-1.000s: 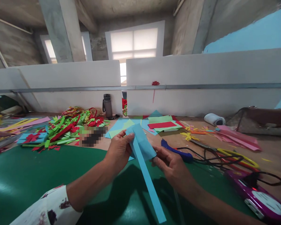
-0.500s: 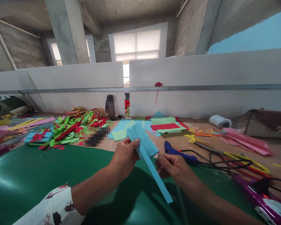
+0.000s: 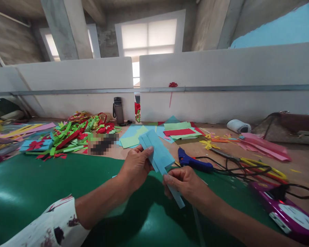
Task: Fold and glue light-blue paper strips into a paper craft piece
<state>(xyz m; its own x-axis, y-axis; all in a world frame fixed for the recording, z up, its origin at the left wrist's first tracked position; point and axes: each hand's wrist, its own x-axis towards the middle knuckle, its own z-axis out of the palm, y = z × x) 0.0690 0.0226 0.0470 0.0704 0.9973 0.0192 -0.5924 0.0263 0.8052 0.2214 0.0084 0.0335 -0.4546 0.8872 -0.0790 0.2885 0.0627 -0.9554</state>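
A folded piece of light blue paper is pinched in my left hand, thumb on top, above the green mat. Along its face runs a narrow blue paper strip, whose lower end sticks out toward me. My right hand grips that strip just below the paper's lower edge, with thumb and fingers closed. The fingertips under the paper are hidden. A blue glue gun lies on the table close beyond my right hand.
Scissors with yellow handles lie among black cords at right, near a purple power strip. Red and green paper pieces are heaped at left beside a dark bottle. Coloured sheets lie ahead, below a white partition.
My right hand has moved from the folded paper's right corner down and left onto the strip. The strip now lies partly under its fingers. The view has tilted slightly.
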